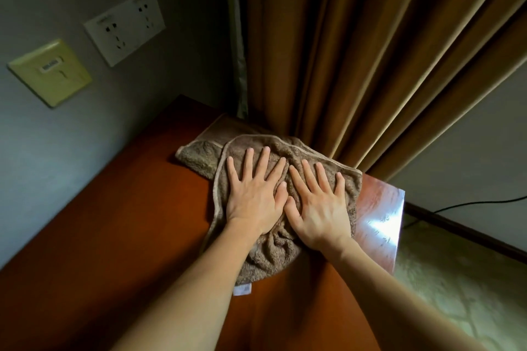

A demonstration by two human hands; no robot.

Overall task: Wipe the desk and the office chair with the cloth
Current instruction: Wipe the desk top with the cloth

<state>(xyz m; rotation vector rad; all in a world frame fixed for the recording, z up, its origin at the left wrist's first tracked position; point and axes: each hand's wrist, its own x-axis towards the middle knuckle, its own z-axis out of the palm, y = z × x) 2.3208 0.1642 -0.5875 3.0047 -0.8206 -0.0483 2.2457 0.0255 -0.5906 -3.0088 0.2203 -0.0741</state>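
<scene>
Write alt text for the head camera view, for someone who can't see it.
The left hand and right hand press flat, side by side, on a brown terry cloth at the far corner of a reddish-brown desk. Brown curtains hang behind it; a white double socket sits on the wall at left.

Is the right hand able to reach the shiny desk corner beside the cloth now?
Probably yes. The right hand lies flat on the cloth, and the bare desk corner is just to its right, with nothing lying between them.
</scene>
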